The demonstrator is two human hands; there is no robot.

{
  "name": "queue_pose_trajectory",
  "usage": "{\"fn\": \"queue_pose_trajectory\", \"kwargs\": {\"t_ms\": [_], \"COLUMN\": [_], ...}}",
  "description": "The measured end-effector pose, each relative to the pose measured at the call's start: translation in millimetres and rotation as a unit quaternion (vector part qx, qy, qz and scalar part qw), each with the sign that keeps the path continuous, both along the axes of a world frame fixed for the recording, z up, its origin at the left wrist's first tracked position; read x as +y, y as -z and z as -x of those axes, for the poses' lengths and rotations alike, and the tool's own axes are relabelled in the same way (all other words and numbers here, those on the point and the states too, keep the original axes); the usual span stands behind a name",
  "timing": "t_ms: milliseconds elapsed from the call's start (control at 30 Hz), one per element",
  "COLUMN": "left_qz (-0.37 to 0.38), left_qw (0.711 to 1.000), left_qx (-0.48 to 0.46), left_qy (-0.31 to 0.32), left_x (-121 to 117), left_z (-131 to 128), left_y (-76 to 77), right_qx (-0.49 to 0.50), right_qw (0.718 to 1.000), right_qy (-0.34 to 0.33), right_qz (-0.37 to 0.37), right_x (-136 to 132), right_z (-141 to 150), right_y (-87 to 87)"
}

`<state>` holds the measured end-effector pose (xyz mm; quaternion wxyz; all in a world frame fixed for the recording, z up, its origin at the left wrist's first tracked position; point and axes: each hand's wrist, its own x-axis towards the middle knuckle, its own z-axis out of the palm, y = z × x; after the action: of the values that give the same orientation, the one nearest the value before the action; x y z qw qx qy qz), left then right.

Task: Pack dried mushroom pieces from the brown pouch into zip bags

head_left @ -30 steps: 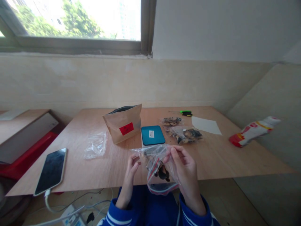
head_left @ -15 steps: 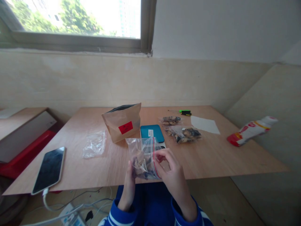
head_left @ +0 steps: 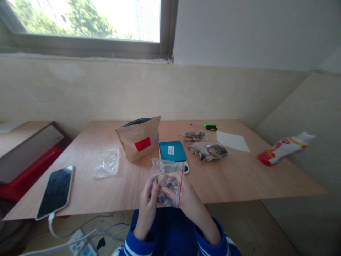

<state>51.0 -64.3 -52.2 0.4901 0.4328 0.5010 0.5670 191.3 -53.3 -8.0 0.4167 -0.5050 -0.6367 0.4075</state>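
Observation:
A clear zip bag with a red seal line on its right side holds dark and tan dried pieces that look like mushrooms. It is held up near the table's front edge. My left hand closes on its left side, thumb across the front. From the right, my right hand grips the same bag, its fingers partly hidden by the plastic. Just beyond the bag lies a small scale with a blue-green top and a white label; the bag covers part of its front.
A brown paper pouch with a red label stands open behind, left of the scale. Two filled bags lie right of it. Around them are empty plastic bags, a charging phone, screwdrivers, white paper and a bottle.
The bag has shifted a little to the right. My right hand has moved from the red seal line to the bag's body, and my left thumb now lies across its front.

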Motion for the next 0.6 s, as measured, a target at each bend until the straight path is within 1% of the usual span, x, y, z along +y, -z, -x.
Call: {"fn": "queue_pose_trajectory", "kwargs": {"t_ms": [100,167,267,367,467,600], "left_qz": [-0.016,-0.020,-0.002,0.053,0.099,0.111], "left_qw": [1.000,1.000,1.000,0.997,0.989,0.980], "left_qx": [0.016,0.014,-0.004,-0.050,-0.098,-0.150], "left_qy": [0.000,-0.001,-0.010,-0.031,-0.050,-0.065], "left_x": [1.2,2.3,4.4,6.6,8.7,11.6], "left_z": [0.6,1.0,2.0,3.5,4.2,3.3], "left_y": [-2.9,-2.4,0.7,6.3,13.3,19.1], "right_qx": [0.070,0.111,0.139,0.171,0.220,0.236], "right_qw": [0.995,0.988,0.987,0.984,0.974,0.970], "right_qy": [-0.027,-0.036,-0.022,-0.009,0.007,0.023], "right_qz": [0.073,0.100,0.079,0.049,0.050,0.054], "right_x": [-1.2,-1.5,0.0,3.5,7.3,10.7], "right_z": [1.5,2.0,1.3,0.4,1.1,3.1], "right_y": [-1.0,0.4,3.0,4.0,4.2,4.4]}}
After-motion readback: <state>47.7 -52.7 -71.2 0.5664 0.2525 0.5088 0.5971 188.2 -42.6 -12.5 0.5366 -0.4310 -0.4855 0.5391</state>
